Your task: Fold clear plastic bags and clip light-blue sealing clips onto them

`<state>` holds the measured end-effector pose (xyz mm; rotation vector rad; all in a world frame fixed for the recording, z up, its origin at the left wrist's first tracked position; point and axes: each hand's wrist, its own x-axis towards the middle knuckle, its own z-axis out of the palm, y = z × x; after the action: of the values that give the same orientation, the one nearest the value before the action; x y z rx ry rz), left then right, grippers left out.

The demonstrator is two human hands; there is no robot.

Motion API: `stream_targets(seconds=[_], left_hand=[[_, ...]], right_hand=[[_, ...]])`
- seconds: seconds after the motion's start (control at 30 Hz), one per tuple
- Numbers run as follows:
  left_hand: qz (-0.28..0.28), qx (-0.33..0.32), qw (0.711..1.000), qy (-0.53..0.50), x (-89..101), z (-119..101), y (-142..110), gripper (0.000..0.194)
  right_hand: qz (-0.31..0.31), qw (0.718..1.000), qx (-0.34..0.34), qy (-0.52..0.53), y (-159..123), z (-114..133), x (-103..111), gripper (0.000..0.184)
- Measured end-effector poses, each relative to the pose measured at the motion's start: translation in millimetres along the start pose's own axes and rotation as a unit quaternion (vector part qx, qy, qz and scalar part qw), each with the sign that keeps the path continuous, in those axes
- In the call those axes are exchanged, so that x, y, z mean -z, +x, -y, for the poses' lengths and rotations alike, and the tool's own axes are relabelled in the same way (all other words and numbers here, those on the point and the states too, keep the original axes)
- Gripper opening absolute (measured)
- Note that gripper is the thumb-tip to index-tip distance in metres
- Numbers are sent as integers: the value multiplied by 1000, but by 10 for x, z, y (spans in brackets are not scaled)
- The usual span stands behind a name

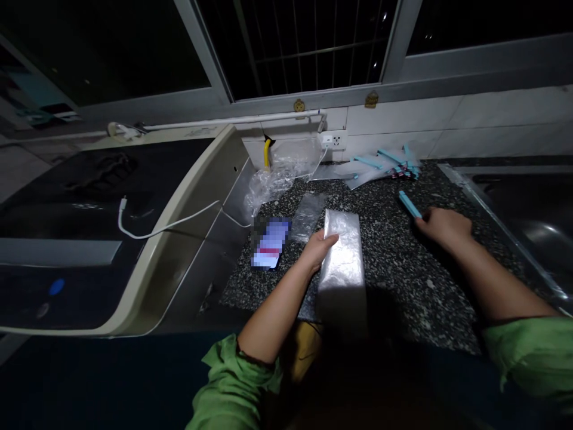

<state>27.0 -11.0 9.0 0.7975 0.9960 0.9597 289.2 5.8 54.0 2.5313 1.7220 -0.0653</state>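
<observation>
My left hand [320, 248] rests on the left edge of a stack of clear plastic sleeves [342, 263] lying on the speckled granite counter [394, 263], its fingers curled over the stack's edge. My right hand [443, 226] is closed around one end of a light blue stick-like item [409, 204] that lies on the counter further right. A pile of similar blue items in clear sleeves [389, 164] sits by the back wall.
A phone [271, 243] with a lit screen lies left of the stack, a loose sleeve [308, 215] beside it. Crumpled clear plastic [280, 176] sits near a wall socket [333, 141]. A stove top [89, 209] with a white cable [152, 230] is left; a sink [528, 209] right.
</observation>
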Motion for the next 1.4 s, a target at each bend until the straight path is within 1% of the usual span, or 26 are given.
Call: stream_targets(seconds=[0.17, 0.3, 0.43, 0.53, 0.73, 0.83, 1.0, 1.13, 1.23, 1.4], left_hand=[[0, 0, 1000, 1, -1, 1, 5, 27], [0, 5, 1000, 5, 4, 4, 17, 26], [9, 14, 1000, 14, 3, 11, 27, 21], [16, 18, 999, 21, -8, 18, 32, 17], [35, 31, 999, 26, -29, 32, 41, 15], [48, 30, 998, 20, -28, 39, 46, 18], [90, 12, 996, 21, -20, 52, 54, 23], [116, 35, 992, 33, -13, 46, 49, 17], [113, 46, 992, 41, -7, 23, 32, 14], [90, 39, 994, 48, -15, -50, -26, 12]], right_hand=[[-59, 994, 93, 18, -143, 192, -113, 38], [-114, 979, 163, 36, -254, 283, -181, 34], [-175, 952, 241, 76, -344, 332, -239, 31], [-209, 928, 286, 114, -391, 355, -283, 32], [-225, 889, 361, 171, -465, 414, -321, 31], [-229, 873, 384, 194, -493, 447, -319, 30], [-243, 854, 413, 202, -521, 496, -352, 27], [-281, 824, 450, 199, -525, 529, -416, 22], [-308, 807, 466, 194, -517, 538, -454, 20], [-322, 797, 472, 195, -500, 531, -478, 17]])
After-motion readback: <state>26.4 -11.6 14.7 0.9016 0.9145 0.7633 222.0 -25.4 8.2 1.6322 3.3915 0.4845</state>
